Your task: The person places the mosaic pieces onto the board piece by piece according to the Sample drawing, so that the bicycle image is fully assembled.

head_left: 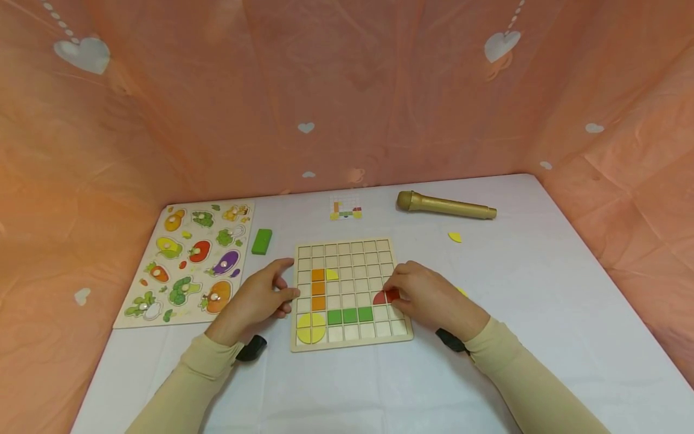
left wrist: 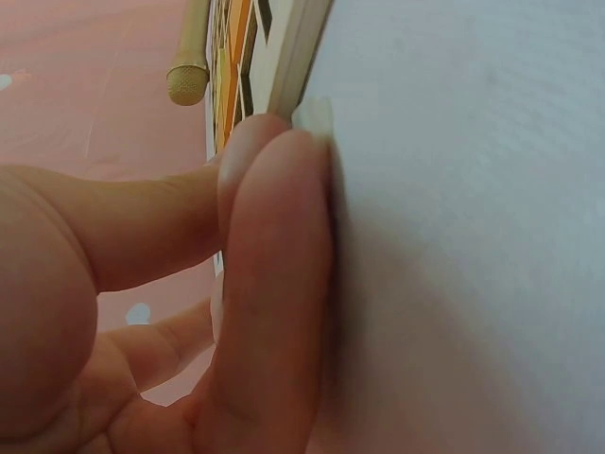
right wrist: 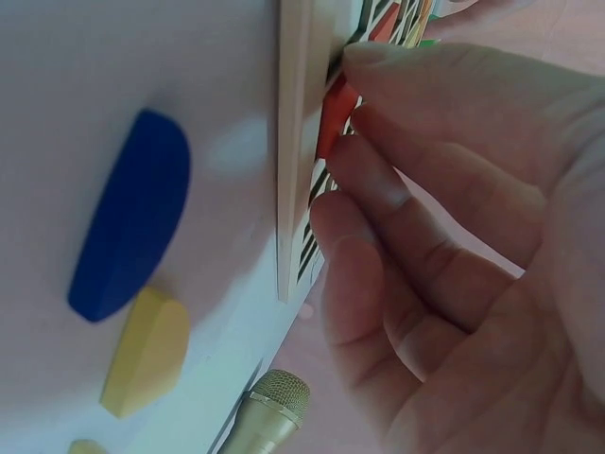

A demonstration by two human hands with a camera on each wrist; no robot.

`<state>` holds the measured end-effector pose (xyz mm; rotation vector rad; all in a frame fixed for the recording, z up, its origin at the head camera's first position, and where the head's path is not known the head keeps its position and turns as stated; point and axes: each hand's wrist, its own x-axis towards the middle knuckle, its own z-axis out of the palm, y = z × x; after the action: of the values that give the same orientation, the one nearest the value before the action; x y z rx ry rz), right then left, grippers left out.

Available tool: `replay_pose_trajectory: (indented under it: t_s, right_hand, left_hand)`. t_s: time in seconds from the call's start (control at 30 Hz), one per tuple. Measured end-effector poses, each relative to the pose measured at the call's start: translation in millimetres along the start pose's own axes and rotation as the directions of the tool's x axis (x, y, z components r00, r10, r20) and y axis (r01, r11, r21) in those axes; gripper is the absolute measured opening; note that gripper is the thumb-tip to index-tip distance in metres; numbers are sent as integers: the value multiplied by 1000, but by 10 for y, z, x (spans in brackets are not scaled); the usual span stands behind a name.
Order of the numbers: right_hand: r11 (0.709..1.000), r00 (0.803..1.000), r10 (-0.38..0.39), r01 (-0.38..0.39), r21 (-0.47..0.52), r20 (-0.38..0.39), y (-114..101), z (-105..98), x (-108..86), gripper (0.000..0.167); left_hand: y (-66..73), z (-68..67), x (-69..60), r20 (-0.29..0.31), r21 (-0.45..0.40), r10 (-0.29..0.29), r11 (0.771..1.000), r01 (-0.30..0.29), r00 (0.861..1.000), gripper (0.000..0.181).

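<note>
A wooden grid board (head_left: 349,247) lies on the table, holding orange tiles (head_left: 318,289), yellow quarter-circles (head_left: 311,328) and green tiles (head_left: 350,316). At the board's right side my right hand (head_left: 428,295) pinches a red tile (right wrist: 336,118) between thumb and fingers, low over the grid; the fingers partly hide its shape. Just left of it sits a red quarter-circle (head_left: 379,298). My left hand (head_left: 260,296) rests by the board's left edge, its fingertips touching the rim and nothing held. In the left wrist view its fingers (left wrist: 274,284) meet the board's side.
A small pattern card (head_left: 346,207) lies behind the board. Further right are a gold microphone (head_left: 447,205) and a yellow quarter-circle (head_left: 455,237). A green block (head_left: 262,242) and a vegetable puzzle (head_left: 179,265) lie left. Right of the board are a blue piece (right wrist: 132,218) and a yellow piece (right wrist: 146,350).
</note>
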<state>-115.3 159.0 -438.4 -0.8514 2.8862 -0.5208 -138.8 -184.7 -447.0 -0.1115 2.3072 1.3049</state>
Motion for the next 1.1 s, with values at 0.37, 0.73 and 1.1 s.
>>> replay_pose_trajectory:
  t_s: [0.37, 0.73, 1.1]
  right_hand:
    - [1000, 1000, 7, -7, -5, 6, 43, -55, -20, 19]
    - [980, 981, 195, -195, 37, -14, 586, -475, -281, 24]
    - [964, 966, 259, -259, 56, 3, 809, -503, -665, 26]
  left_hand:
    - [10, 2, 9, 3, 20, 4, 1000, -4, 1000, 76]
    - [-30, 1, 21, 9, 27, 17, 999, -17, 1000, 74]
    - [-3, 0, -2, 8, 23, 3, 1000, -3, 1000, 74]
